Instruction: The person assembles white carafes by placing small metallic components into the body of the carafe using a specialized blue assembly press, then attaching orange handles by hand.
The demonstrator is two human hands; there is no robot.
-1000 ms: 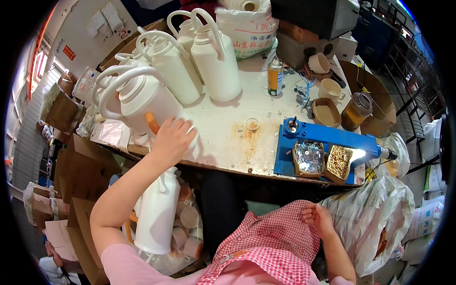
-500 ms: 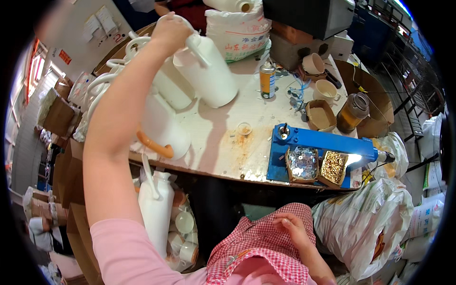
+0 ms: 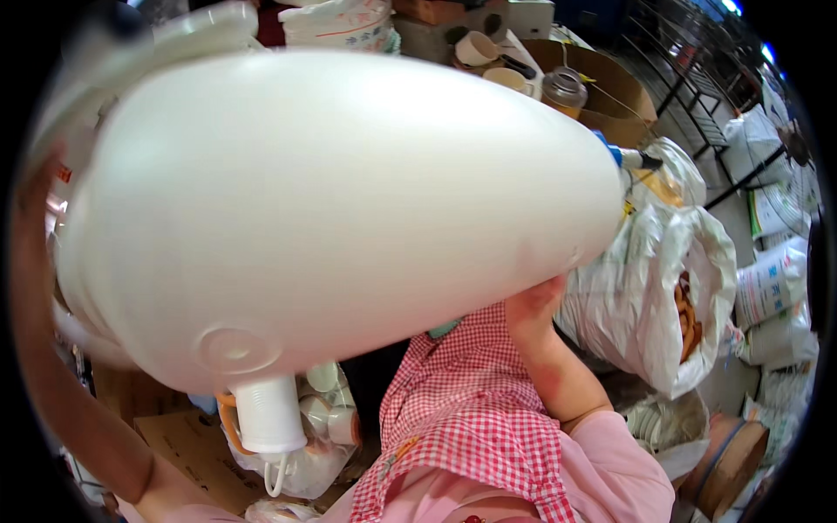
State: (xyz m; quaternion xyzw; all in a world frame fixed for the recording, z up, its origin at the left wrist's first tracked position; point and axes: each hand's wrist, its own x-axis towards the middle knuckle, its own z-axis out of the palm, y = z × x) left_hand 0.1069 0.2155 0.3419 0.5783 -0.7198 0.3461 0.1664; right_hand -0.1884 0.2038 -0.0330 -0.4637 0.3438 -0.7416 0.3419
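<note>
A large white plastic jug [image 3: 349,200] fills much of the view, held up close and lying on its side. Its narrower-looking end points right, and a round moulded mark shows low on its left part. My left hand [image 3: 42,187] is blurred at the far left edge, by the jug's handle end; its fingers are mostly hidden, but the jug hangs from it. Under the right end, my right hand [image 3: 534,305] presses against the jug with its fingers curled behind it. Below the jug, a white ribbed cylindrical piece [image 3: 268,417] stands by an orange curved handle [image 3: 228,420].
An open white sack [image 3: 649,301] with brown curved pieces stands at my right. Beyond lie cups [image 3: 476,49], a lidded jar [image 3: 564,91] of amber liquid and a cardboard box [image 3: 615,109]. A clear bag of round parts [image 3: 330,410] sits low left. The jug hides most of the table.
The jug has left the table, come close to me and tipped onto its side. My right hand has risen from my lap to its right end. The view has swung right.
</note>
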